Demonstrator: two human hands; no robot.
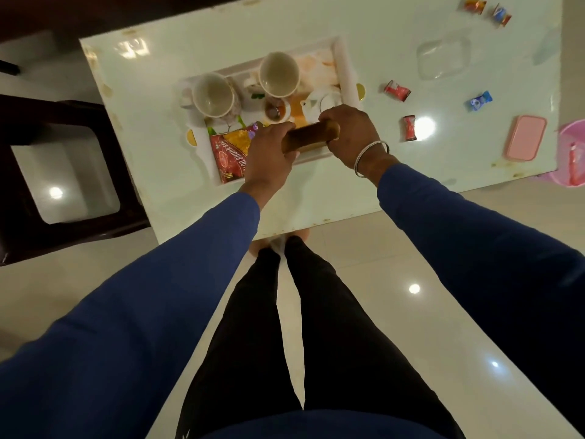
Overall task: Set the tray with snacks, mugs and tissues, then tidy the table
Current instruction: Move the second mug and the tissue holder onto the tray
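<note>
A: Hands? Tray (346, 63) contents?
B: Left hand (271, 153) and right hand (349, 134) both curl around one brown box (308, 139) at the tray's near edge. Two mugs (278, 74); one red snack packet (229, 153), partly legible "BHUJIA SEV". Five candies (397, 90) toward the tabletop's right edge.

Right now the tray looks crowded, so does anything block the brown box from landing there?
Nothing visible does. The left hand and right hand hold the brown rectangular box over the white tray's near corner, between the white teapot and red snack packet. Beneath is hidden.
</note>
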